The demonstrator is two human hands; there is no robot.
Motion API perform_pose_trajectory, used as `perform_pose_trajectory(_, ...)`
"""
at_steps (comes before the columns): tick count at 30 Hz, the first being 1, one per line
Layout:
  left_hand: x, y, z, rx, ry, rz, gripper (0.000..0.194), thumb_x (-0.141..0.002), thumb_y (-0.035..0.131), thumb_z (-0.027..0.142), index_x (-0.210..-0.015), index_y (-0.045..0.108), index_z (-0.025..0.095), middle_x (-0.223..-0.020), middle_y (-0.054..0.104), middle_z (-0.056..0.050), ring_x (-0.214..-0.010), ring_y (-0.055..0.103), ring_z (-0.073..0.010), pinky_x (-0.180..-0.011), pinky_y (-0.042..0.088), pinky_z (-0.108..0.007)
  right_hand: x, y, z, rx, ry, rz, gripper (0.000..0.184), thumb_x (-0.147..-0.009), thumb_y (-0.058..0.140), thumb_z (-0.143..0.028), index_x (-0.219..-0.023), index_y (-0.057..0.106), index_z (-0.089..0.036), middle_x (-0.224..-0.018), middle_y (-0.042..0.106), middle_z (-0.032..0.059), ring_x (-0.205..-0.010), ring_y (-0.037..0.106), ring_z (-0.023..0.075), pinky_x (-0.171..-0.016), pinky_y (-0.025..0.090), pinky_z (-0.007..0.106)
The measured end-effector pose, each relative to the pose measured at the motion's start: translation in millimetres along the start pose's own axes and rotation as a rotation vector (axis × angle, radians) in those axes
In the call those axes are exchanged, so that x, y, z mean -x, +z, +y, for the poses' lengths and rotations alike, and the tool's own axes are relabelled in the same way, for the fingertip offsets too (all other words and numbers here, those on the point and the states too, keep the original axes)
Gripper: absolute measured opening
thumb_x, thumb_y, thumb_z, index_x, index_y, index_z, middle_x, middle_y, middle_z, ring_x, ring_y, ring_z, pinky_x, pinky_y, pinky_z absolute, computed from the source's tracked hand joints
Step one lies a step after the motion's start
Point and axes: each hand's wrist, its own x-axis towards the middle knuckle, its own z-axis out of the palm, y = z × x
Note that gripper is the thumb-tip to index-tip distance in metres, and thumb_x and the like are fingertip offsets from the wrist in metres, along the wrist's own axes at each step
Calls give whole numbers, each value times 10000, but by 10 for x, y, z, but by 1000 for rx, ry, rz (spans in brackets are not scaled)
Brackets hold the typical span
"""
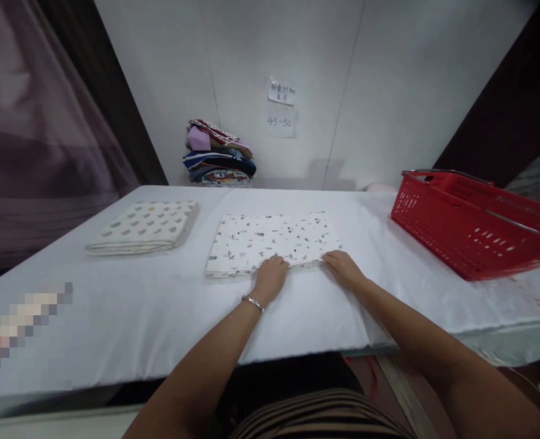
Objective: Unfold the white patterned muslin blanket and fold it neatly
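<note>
In front of me lies a folded white cloth (pixel 274 241) with a small grey, green and black print, its layers showing along the near edge. My left hand (pixel 272 274) is closed on that near edge around its middle, fingers curled over the top; a silvery bracelet circles the wrist. At the near right corner, my right hand (pixel 342 268) pinches the same cloth, its fingertips pointing left. The thumbs and undersides of both hands are mostly hidden.
Another folded cream cloth (pixel 149 225) with grey-green motifs lies at left on the white-covered table (pixel 160 317). A red plastic basket (pixel 462 225) stands at right. Folded textiles (pixel 219 155) are piled by the back wall, near paper notes (pixel 281 122). A pixelated patch covers the left edge.
</note>
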Motion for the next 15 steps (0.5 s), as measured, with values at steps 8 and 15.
perform_pose_trajectory(8,5,-35,11,7,-15,-31,169,-881,447,150,-949,594,199,-938,581,-38,-917,489,-190,-777,379,-326,-51,-24,29,50,-17,-21,284,-926,388,-223,-1058,634,-172,-1059,641,97,-974,535,221,-872,383,350)
perform_pose_trajectory(15,-4,-76,12,32,-22,-53,171,-868,448,130,-927,595,193,-939,576,-45,-918,489,-192,-779,373,-323,-54,9,76,42,-23,-18,280,-921,384,-195,-1030,639,-157,-1030,640,107,-938,539,215,-828,398,334)
